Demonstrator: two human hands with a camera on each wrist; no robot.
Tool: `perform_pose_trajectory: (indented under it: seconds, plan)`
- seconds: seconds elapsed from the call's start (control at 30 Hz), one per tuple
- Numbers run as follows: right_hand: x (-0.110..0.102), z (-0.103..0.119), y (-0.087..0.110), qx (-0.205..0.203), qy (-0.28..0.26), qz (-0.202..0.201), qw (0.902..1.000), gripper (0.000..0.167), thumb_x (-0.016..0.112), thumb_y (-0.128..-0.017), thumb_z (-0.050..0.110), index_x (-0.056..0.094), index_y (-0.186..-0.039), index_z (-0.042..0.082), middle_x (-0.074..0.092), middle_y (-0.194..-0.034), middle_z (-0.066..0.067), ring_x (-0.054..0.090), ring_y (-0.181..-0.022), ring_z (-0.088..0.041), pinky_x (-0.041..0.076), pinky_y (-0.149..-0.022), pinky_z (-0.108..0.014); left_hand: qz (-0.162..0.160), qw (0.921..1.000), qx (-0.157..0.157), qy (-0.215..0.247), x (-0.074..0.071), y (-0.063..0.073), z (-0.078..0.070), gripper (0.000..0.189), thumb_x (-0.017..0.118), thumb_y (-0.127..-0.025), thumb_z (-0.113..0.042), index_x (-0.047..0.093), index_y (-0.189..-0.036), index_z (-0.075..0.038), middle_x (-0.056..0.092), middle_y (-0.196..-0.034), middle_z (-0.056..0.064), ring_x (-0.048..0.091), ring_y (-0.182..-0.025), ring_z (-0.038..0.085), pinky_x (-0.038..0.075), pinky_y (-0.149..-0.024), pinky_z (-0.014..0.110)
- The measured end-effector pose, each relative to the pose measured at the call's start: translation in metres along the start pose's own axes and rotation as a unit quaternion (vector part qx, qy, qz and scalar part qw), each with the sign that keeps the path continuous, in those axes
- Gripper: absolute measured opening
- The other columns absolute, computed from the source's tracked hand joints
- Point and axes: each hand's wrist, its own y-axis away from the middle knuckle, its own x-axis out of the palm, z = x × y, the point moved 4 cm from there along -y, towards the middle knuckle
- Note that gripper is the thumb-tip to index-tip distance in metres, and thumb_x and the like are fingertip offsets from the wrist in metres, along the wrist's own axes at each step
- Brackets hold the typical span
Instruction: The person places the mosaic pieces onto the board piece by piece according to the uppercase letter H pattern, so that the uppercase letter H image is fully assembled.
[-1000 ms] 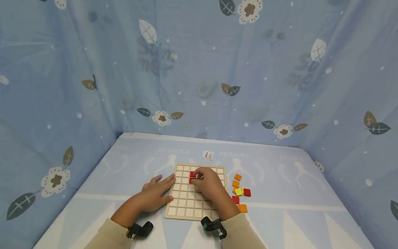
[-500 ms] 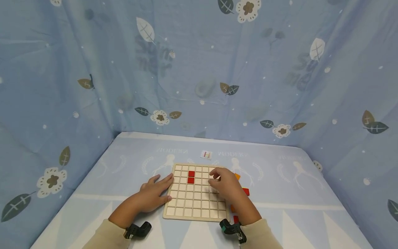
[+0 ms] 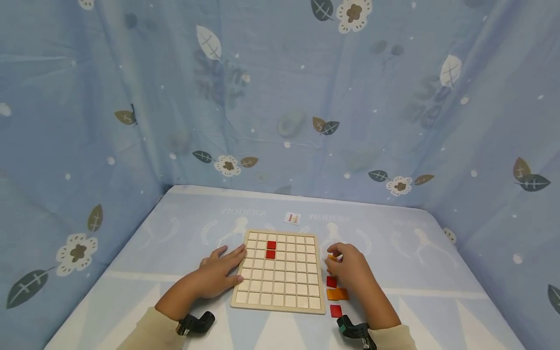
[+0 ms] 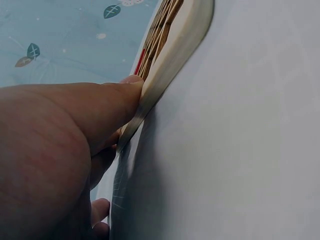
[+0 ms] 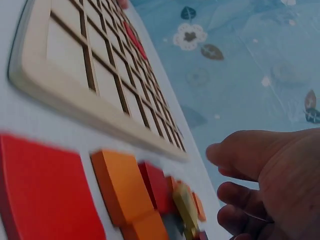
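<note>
L hand point(image 3: 218, 274): fingers spread, approx straight, resting at L edge of wooden grid board point(image 3: 278, 275); thumb on rim. 2 red tiles point(image 3: 271, 254) in board, 3rd col from L, rows 2–3 from far side. R hand point(image 3: 350, 266) over loose tiles R of board, fingers part bent, thumb–finger gap, nothing seen held. Loose tiles on table: red point(image 3: 336, 311), orange point(image 3: 338, 294), yellow point(image 5: 186, 207). Printed card point(image 3: 292, 218) beyond board.
</note>
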Motion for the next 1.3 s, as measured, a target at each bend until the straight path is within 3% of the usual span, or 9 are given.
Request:
perform_pose_trajectory:
  seconds: [0.27,0.43,0.73,0.9,1.1,1.3]
  plan:
    - [-0.011,-0.030,0.006,0.030,0.061,-0.004,0.9977,0.039,0.079,-0.090,0.022,0.072,-0.127,0.010,0.064,-0.123,-0.015,0.060,-0.107,-0.031,0.054,-0.098,-0.056,0.005,1.0000,0.000,0.004,0.003,0.001,0.000,0.077,0.066,-0.102,-0.046,0.029,-0.167,-0.028,0.015,-0.175,-0.014,0.006,-0.162,0.040,0.017,-0.117,0.074]
    - [-0.011,-0.042,0.003,0.043,0.092,-0.006,0.9948,0.046,0.085,-0.087,0.028,0.072,-0.129,0.014,0.062,-0.125,-0.018,0.055,-0.109,-0.034,0.055,-0.094,-0.055,0.003,1.0000,-0.003,0.002,0.002,0.002,0.004,0.078,0.066,-0.102,-0.047,0.028,-0.167,-0.029,0.015,-0.176,-0.014,0.006,-0.162,0.040,0.016,-0.116,0.075]
    - [-0.016,-0.050,0.007,0.056,0.070,0.023,0.9958,0.048,0.085,-0.088,0.033,0.071,-0.128,0.011,0.065,-0.121,-0.014,0.060,-0.106,-0.030,0.053,-0.098,-0.057,0.006,0.9999,0.006,0.007,0.000,0.002,0.002,0.077,0.065,-0.103,-0.047,0.028,-0.168,-0.029,0.015,-0.176,-0.014,0.006,-0.162,0.040,0.016,-0.116,0.075]
    - [-0.023,-0.049,0.008,0.037,0.062,0.033,0.9968,0.049,0.088,-0.085,0.033,0.071,-0.125,0.011,0.066,-0.115,-0.011,0.058,-0.102,-0.027,0.054,-0.094,-0.053,0.002,1.0000,0.006,0.005,-0.001,0.001,0.001,0.077,0.065,-0.103,-0.047,0.027,-0.168,-0.029,0.014,-0.176,-0.014,0.006,-0.162,0.040,0.016,-0.116,0.075]
    - [-0.024,-0.053,0.006,0.028,0.060,0.046,0.9967,0.046,0.091,-0.082,0.034,0.070,-0.116,0.012,0.060,-0.099,-0.007,0.054,-0.090,-0.023,0.050,-0.076,-0.039,0.000,1.0000,0.003,0.005,0.000,0.000,0.002,0.077,0.065,-0.103,-0.047,0.028,-0.168,-0.030,0.014,-0.175,-0.015,0.006,-0.162,0.040,0.016,-0.116,0.076]
    - [-0.021,-0.058,0.004,0.035,0.052,0.049,0.9968,0.038,0.089,-0.084,0.026,0.068,-0.112,0.013,0.058,-0.095,-0.005,0.054,-0.089,-0.022,0.047,-0.074,-0.035,-0.001,1.0000,0.005,0.008,0.001,-0.001,0.002,0.077,0.065,-0.102,-0.047,0.028,-0.168,-0.031,0.014,-0.175,-0.015,0.005,-0.162,0.040,0.014,-0.116,0.076]
